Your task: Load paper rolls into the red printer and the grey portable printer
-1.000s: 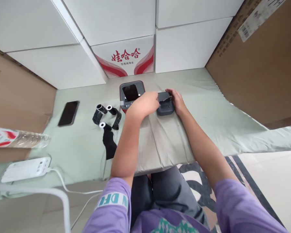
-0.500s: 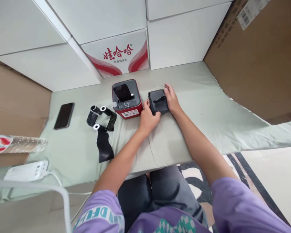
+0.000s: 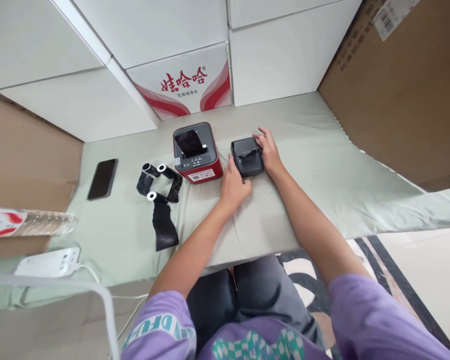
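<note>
Water bottle (image 3: 30,222) (cap end) cut off.

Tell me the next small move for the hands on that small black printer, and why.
Probably steady the small black printer and press its lid flat. The left hand touches its near left corner, the right hand rests on its far right edge, and a pale strip shows across the top, so the lid may not be fully seated. The red printer stands close beside it.

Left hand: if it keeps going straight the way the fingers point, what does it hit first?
The left hand already touches the near-left corner of the small black printer, so that comes first. Slightly further left, it would likely slip into the gap beside the red printer; depth is unclear.
</note>
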Action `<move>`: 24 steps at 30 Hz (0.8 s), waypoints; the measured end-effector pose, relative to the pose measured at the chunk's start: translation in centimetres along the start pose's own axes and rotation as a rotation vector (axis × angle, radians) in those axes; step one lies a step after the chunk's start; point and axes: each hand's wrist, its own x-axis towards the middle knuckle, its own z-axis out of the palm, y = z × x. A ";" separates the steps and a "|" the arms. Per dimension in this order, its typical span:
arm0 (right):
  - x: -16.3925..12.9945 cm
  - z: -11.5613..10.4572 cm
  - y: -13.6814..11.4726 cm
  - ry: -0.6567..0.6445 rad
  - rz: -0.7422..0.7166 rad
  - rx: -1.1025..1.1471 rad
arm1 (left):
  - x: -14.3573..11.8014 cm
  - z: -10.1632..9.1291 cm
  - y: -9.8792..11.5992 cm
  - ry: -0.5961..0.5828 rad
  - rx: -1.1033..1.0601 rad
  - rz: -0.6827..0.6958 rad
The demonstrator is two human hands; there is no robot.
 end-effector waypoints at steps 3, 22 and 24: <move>0.5 -0.2 0.7 -0.078 -0.013 0.148 | 0.0 0.1 -0.2 0.000 -0.008 0.006; 2.0 -0.9 2.7 -0.221 -0.104 0.259 | 0.5 -0.8 0.0 -0.013 0.112 -0.045; 2.1 -1.0 2.7 -0.231 -0.114 0.259 | 0.3 -0.6 0.2 -0.014 0.158 -0.044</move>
